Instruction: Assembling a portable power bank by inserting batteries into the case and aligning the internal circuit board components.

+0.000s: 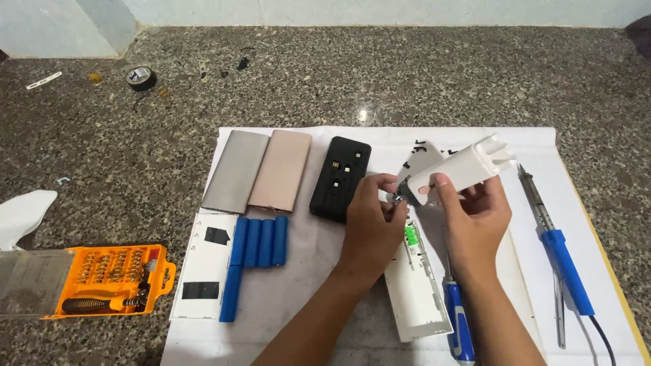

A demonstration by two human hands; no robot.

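Above the white sheet point(339, 318), the right hand point(475, 217) wraps its fingers round a white plastic casing point(461, 169), while the left hand point(369, 220) pinches what may be a small metal part point(399, 198) at its end. The casing looks light, stiff and smooth, so holding it round the middle seems safest.

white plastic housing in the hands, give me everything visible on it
The white plastic housing is a boxy, matte white shell, long and roughly rectangular. Its far end, up and to the right, has notched, tab-like projections; its near end carries a small dark and metallic part, too small to make out. It is held off the white sheet, tilted with the far end higher. The right hand grips it from below, thumb on its front face; the left hand pinches at the dark part on the near end.
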